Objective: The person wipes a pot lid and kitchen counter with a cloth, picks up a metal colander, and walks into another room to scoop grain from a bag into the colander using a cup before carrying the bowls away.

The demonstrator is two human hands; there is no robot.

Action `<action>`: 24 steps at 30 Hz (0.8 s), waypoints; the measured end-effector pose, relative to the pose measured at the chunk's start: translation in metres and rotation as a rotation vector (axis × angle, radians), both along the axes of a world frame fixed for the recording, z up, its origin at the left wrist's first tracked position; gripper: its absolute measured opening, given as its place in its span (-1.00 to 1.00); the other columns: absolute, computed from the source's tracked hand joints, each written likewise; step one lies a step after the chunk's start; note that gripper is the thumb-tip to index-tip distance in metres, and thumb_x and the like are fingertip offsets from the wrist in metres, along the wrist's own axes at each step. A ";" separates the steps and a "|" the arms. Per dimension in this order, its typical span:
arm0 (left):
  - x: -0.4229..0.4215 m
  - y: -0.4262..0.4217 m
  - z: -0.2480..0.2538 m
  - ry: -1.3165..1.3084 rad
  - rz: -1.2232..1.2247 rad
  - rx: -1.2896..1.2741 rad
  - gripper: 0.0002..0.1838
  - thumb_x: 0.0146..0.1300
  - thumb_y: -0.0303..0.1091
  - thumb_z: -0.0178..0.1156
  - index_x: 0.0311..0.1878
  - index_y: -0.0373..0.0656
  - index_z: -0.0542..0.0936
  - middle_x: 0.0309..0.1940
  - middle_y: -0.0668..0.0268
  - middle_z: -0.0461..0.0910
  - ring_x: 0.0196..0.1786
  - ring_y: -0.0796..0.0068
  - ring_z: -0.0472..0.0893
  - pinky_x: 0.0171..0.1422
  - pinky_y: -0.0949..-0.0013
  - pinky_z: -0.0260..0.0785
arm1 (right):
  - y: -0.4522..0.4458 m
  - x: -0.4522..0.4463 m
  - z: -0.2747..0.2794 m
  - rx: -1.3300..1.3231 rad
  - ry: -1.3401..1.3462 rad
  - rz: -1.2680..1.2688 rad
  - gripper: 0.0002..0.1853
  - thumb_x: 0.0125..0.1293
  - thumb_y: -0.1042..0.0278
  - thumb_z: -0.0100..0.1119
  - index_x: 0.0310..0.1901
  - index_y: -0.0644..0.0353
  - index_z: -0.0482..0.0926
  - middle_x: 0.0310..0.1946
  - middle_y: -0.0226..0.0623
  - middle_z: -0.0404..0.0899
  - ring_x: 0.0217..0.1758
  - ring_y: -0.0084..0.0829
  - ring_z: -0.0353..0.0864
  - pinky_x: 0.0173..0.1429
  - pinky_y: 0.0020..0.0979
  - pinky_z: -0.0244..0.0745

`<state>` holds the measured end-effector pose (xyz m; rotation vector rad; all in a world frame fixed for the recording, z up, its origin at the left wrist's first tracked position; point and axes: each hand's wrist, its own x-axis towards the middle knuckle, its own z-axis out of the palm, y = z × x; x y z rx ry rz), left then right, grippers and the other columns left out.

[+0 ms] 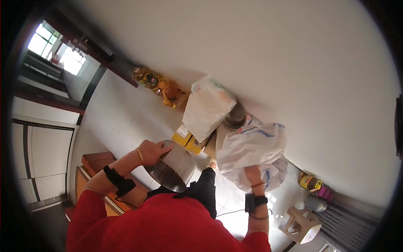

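Observation:
My left hand (152,153) grips the rim of a metal colander (178,161), thumb on its side. The colander is tilted, and rows of small holes show in its dark face. My right hand (253,174) reaches into the folds of a white plastic bag (252,147) with blue and red print. Its fingers are hidden by the plastic. Just beyond that bag, a round metal pot (235,116) stands against the wall. A second, full-looking white plastic bag (208,105) is to its left.
Bottles of yellow oil (168,90) line the wall. A yellow box (187,138) sits on the floor below the bags. At right are a beige plastic stool (300,224), a grey cylinder (315,204) and a yellow-labelled jar (310,182). Brown boxes (130,189) stand at left.

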<state>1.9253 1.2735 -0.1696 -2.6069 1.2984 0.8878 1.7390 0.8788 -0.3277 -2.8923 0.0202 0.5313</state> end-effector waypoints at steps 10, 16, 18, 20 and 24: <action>-0.012 0.101 -0.063 0.134 0.786 -0.378 -0.63 0.05 -0.24 0.09 -0.02 -0.04 0.46 -0.44 0.23 0.57 -0.35 0.30 0.57 -0.31 0.29 0.39 | 0.017 0.117 0.147 0.564 -0.666 -0.575 -0.79 0.09 0.42 0.04 -0.22 0.27 0.48 -0.37 -0.09 0.51 -0.32 -0.23 0.52 -0.21 -0.35 0.40; -0.062 0.142 -0.087 0.754 1.425 -0.736 -0.68 0.12 -0.16 0.11 -0.18 -0.22 0.53 -0.52 0.41 0.52 -0.56 0.67 0.47 -0.62 0.53 0.27 | -0.009 0.212 -0.034 0.094 -0.537 -0.463 -0.59 0.03 0.34 0.06 -0.09 0.40 0.36 -0.26 0.02 0.48 -0.15 -0.10 0.47 -0.05 -0.20 0.35; -0.078 0.133 -0.066 0.803 1.566 -0.867 -0.67 0.13 -0.28 0.11 -0.07 -0.24 0.44 -0.33 0.34 0.54 -0.42 0.51 0.55 -0.47 0.43 0.42 | -0.012 0.218 -0.061 0.145 -0.373 -0.588 -0.59 -0.03 0.34 0.09 -0.14 0.43 0.36 -0.25 0.11 0.47 -0.16 -0.01 0.46 -0.07 -0.12 0.33; -0.092 0.127 -0.050 0.895 1.823 -1.010 -0.63 0.13 -0.35 0.10 0.01 -0.24 0.38 -0.23 0.28 0.52 -0.29 0.41 0.57 -0.32 0.33 0.49 | -0.016 0.222 -0.074 0.230 -0.257 -0.625 -0.62 -0.01 0.29 0.07 -0.20 0.40 0.39 -0.29 0.11 0.48 -0.18 0.00 0.47 -0.10 -0.11 0.34; -0.105 0.128 -0.044 0.931 1.998 -1.076 -0.61 0.13 -0.43 0.07 0.06 -0.25 0.32 -0.08 0.16 0.45 -0.08 0.27 0.51 -0.08 0.18 0.45 | -0.008 0.217 -0.084 0.160 -0.169 -0.533 -0.63 0.10 0.18 -0.01 -0.15 0.30 0.42 -0.29 0.05 0.51 -0.22 -0.02 0.51 -0.15 -0.14 0.41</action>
